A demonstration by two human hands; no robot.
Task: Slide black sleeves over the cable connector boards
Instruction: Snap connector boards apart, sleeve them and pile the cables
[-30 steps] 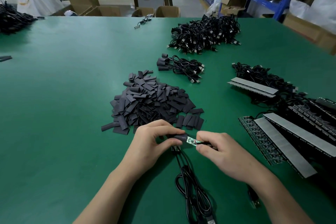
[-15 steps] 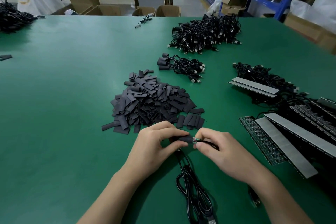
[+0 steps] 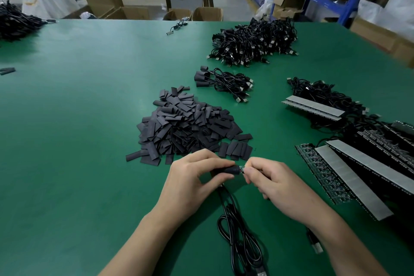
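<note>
The sleeve [image 3: 226, 170] has slid further over the board [image 3: 242, 168]; left hand [image 3: 195, 184] pinches it, right hand [image 3: 275, 184] pinches board.

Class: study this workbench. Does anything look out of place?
One cable lies alone near the table's far edge, away from the cable piles, and stray sleeves sit apart at the left edge.

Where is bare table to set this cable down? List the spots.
Wide bare table left of the sleeve pile and left hand; a narrower gap between that pile and the panel strips. Crowded: the right side, strips and cable heaps.
</note>
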